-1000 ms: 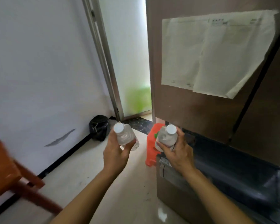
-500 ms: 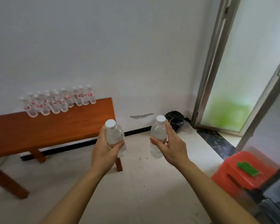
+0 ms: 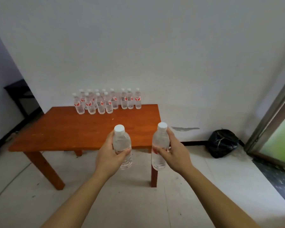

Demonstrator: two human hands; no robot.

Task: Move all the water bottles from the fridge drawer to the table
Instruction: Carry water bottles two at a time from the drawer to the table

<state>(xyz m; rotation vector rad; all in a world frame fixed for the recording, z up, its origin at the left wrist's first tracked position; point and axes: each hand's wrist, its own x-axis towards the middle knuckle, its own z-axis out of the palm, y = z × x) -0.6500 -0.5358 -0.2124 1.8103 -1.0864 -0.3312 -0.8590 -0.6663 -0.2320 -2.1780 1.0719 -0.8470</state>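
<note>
head view: two bare hands are held out in front, each with its grip wrapped around one water bottle. the left hand (image 3: 111, 155) clasps the left bottle (image 3: 122, 145) about its middle, fingers curled over the label. the right hand (image 3: 174, 153) clasps the right bottle (image 3: 160, 145) from the side, thumb across the front. both bottles are upright, clear plastic with white caps, filled with clear water, and a bit of red label shows under the fingers. they are held in the air just before the near edge of the worktop (image 3: 64, 129), not touching it.

on the far edge of that orange-brown wooden worktop, against the white wall, stands a cluster of bottles (image 3: 107, 101) of the same kind: about twelve or thirteen, in roughly two rows; the blur keeps the count from being certain. all stand upright with white caps and red-marked labels. three legs of the worktop show.

on the floor to the right, against the wall, lies one black bag (image 3: 222, 143), beside a metal door frame (image 3: 270, 116).
</note>
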